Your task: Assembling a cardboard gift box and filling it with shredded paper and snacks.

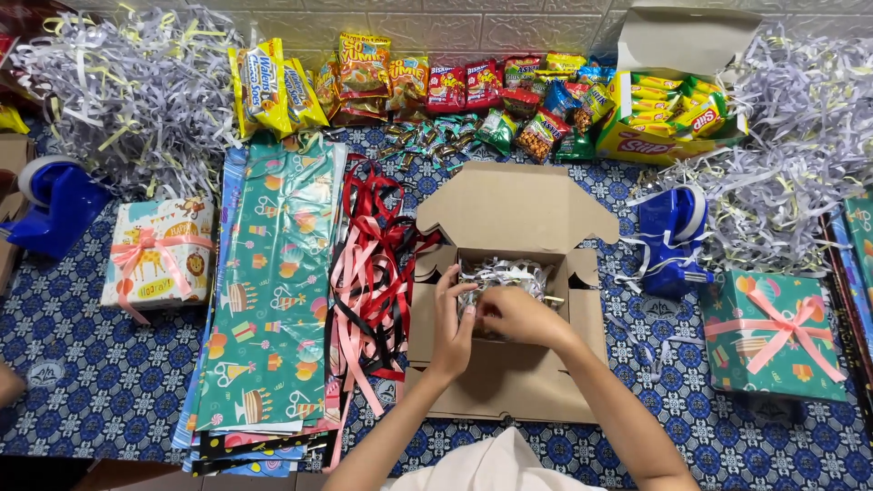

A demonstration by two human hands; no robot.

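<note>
An open cardboard box [506, 273] sat in the middle of the blue patterned table cloth [91, 364], its lid flap folded back toward the far side. Both hands worked inside its opening. The left hand [452, 318] rested against the left inner wall of the box, fingers curled over the edge and into the filling. The right hand [515, 314] lay just beside it, fingers bent downward and closed on something small within the box; what it pinched was hidden by the fingers themselves. Whether the left hand held anything could not be told. Shredded paper filling [506, 275] lay in the box just beyond both hands, touching the fingertips.

Left of the box lay a loose heap of red, black and pink ribbons [373, 264], and further left a stack of green party wrapping paper [273, 291]. A wrapped gift with a pink bow [156, 253] stood at the left, another wrapped gift in green [773, 335] at the right. A blue tape dispenser [671, 238] sat right of the box. Snack packets [455, 91] lined the far edge, with piles of shredded paper [127, 82] at both far corners.
</note>
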